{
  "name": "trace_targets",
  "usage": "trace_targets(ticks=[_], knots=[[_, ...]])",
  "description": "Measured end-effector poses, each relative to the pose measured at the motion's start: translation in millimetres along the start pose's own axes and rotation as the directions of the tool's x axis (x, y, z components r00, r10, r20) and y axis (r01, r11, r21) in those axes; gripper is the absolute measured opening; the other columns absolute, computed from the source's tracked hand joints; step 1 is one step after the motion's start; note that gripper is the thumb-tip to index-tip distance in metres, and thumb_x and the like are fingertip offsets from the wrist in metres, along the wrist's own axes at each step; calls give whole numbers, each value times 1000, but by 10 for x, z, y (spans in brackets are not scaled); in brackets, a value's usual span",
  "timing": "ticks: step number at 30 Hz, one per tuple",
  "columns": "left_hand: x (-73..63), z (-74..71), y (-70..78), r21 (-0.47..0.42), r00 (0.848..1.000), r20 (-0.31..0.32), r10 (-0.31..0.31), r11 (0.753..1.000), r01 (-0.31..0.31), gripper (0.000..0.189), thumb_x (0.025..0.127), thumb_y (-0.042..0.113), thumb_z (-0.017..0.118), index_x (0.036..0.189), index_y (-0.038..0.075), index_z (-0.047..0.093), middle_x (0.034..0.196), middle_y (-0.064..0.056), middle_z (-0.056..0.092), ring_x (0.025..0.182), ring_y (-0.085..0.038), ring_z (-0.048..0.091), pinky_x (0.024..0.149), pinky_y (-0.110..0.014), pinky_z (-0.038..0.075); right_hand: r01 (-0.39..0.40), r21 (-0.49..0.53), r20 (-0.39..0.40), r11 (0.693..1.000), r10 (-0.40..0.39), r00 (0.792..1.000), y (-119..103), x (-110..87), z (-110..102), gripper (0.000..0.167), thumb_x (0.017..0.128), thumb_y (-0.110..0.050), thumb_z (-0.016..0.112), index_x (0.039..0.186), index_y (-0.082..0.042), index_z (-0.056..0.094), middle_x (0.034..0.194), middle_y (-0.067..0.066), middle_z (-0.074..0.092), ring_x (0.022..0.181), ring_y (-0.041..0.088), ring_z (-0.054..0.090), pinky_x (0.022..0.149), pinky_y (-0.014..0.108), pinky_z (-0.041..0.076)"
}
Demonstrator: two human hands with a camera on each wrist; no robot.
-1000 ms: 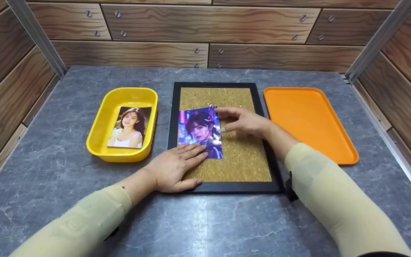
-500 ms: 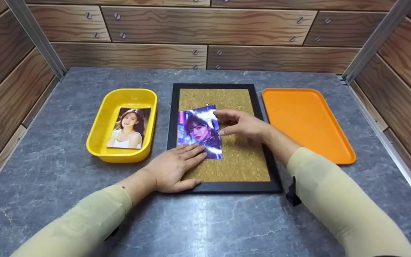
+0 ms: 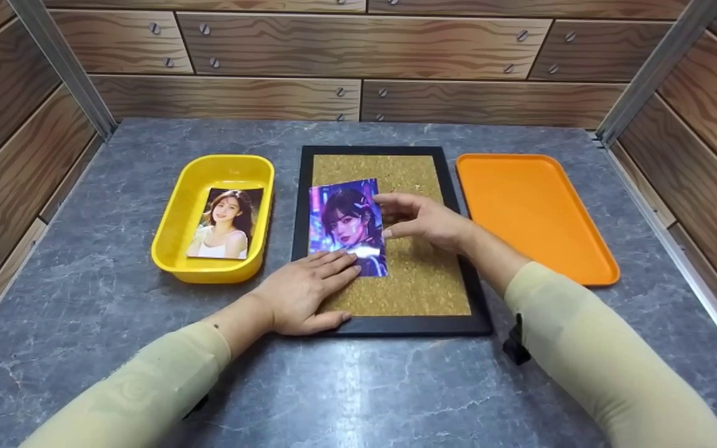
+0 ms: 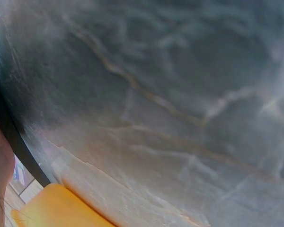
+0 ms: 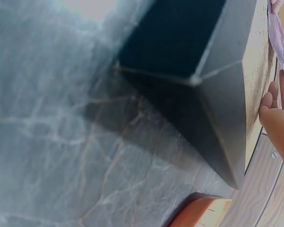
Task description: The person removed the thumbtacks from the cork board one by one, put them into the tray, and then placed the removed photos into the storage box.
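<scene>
In the head view a purple-and-blue portrait photo [image 3: 347,218] lies over the left half of a black-framed cork board [image 3: 427,280]. My left hand [image 3: 302,295] rests palm down, its extended fingers across the photo's lower left and its thumb on the frame. At the photo's right edge, my right hand [image 3: 424,218] touches with index finger and thumb, fingers loosely bent. Seen from the right wrist, the photo [image 5: 280,40] curves up off the cork near the right hand [image 5: 279,118]. The undersides of the fingertips are hidden.
Left of the board stands a yellow bin [image 3: 168,230] with another portrait photo [image 3: 224,224] inside. An orange tray [image 3: 533,211] lies to the right. All rest on a grey marbled table [image 3: 346,386], enclosed by wood-patterned walls [image 3: 358,43].
The photo's upper part has risen and shifted slightly away, and glare passed over it. My right fingers stay at its edge, slightly lower in view. The left hand keeps its place.
</scene>
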State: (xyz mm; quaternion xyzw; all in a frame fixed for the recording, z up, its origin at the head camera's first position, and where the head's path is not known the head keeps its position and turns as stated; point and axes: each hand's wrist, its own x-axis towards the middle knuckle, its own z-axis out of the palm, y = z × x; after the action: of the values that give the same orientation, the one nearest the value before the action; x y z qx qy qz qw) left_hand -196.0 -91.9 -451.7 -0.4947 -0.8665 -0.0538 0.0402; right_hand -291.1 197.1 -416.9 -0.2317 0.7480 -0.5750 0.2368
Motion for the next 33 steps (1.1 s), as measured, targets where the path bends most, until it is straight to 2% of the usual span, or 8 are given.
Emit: trace_targets(ticks=[11, 17, 22, 33], knots=[[7, -8, 2, -2, 1000, 16, -4, 1000, 4, 78, 98, 65, 29, 155, 12, 30, 161, -9, 29, 150, -26, 25, 123, -42, 21, 0, 50, 22, 999, -1, 1000, 7, -59, 39, 70, 87, -6, 72, 149, -10, 41, 139, 17, 54, 124, 32, 54, 105, 34, 48], [2, -3, -3, 0, 1000, 2, -2, 1000, 2, 78, 98, 65, 29, 154, 11, 31, 160, -10, 30, 150, -25, 25, 123, -42, 22, -16, 61, 32, 998, 14, 999, 6, -82, 54, 70, 88, -5, 71, 150, -9, 39, 139, 19, 53, 123, 33, 55, 104, 33, 49], [-10, 5, -6, 2, 1000, -19, 6, 1000, -6, 77, 98, 64, 29, 154, 10, 32, 159, -11, 32, 149, -26, 27, 122, -43, 23, -41, 45, 34, 998, 40, 999, 11, -99, 69, 70, 87, -5, 72, 149, -11, 41, 137, 20, 53, 121, 33, 55, 102, 32, 50], [-4, 1, -5, 2, 1000, -7, 2, 1000, -2, 78, 98, 64, 28, 154, 11, 31, 160, -10, 30, 149, -26, 26, 122, -43, 23, -56, 20, 56, 998, 55, 997, 7, -139, 93, 70, 86, -6, 73, 148, -12, 43, 132, 20, 55, 114, 27, 58, 100, 30, 51]])
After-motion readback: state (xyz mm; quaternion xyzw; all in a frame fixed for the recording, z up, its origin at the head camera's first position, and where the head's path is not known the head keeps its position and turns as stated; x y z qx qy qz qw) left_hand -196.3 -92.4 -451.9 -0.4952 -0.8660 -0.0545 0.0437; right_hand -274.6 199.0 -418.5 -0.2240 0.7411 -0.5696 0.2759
